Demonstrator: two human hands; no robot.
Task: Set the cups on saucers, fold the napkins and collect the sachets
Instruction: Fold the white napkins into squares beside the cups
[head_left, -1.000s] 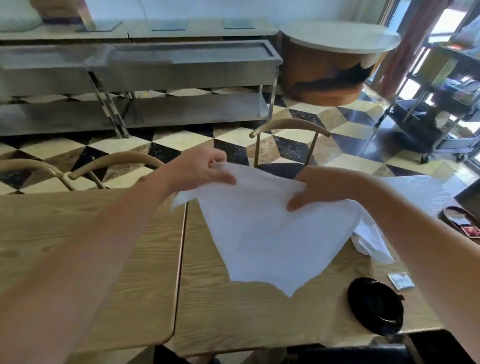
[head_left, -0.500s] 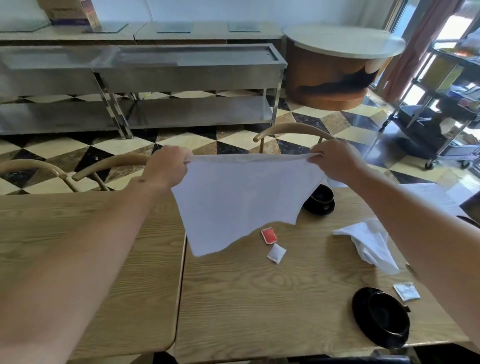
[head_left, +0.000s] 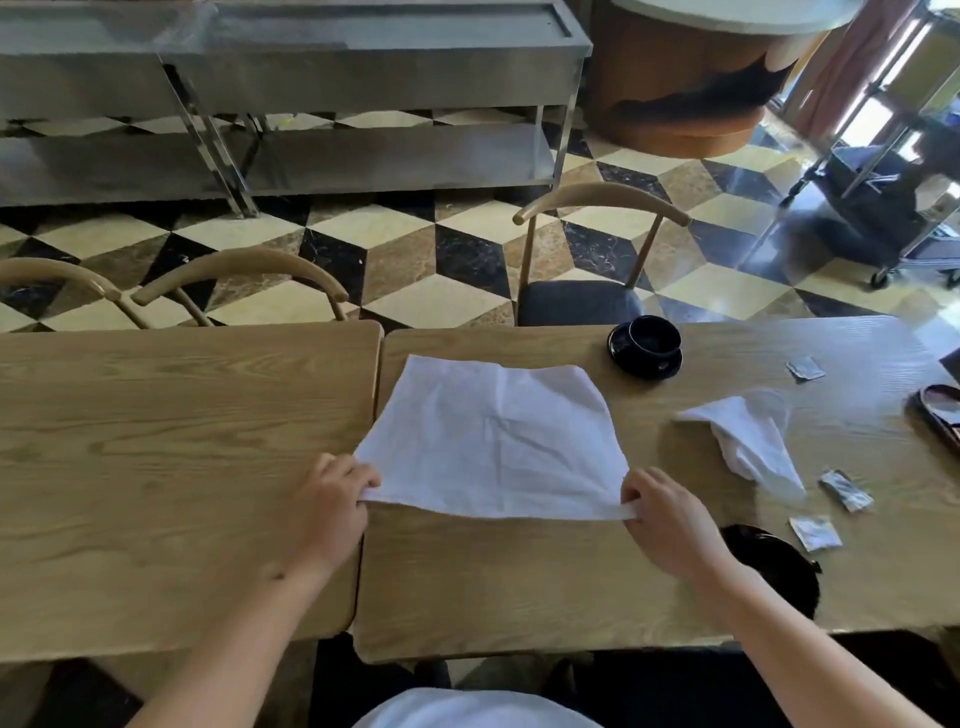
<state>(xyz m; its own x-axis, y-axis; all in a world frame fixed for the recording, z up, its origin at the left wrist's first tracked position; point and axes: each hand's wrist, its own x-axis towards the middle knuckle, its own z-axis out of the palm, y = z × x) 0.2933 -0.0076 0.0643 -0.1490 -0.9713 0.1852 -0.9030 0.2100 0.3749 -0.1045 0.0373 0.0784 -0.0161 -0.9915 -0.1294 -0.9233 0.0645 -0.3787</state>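
Observation:
A white napkin (head_left: 493, 436) lies spread flat on the right wooden table (head_left: 519, 582). My left hand (head_left: 332, 499) pinches its near left corner and my right hand (head_left: 670, 514) pinches its near right corner. A second white napkin (head_left: 748, 441) lies crumpled to the right. A black cup (head_left: 652, 336) stands on a black saucer (head_left: 644, 364) at the far edge. Another black saucer (head_left: 779, 561) shows behind my right forearm. Silver sachets lie on the right: one (head_left: 845, 489), one (head_left: 814, 532) and one (head_left: 805, 368).
A left wooden table (head_left: 171, 467) butts against the right one. Wooden chairs (head_left: 587, 249) stand along the far side. A dark tray (head_left: 940, 415) sits at the right edge. Steel counters (head_left: 311, 93) and a trolley (head_left: 893, 171) stand beyond.
The napkin was held up in the air by its top corners. It now lies flat on the table, and my hands have come down to its near corners. The red and white sachets are hidden.

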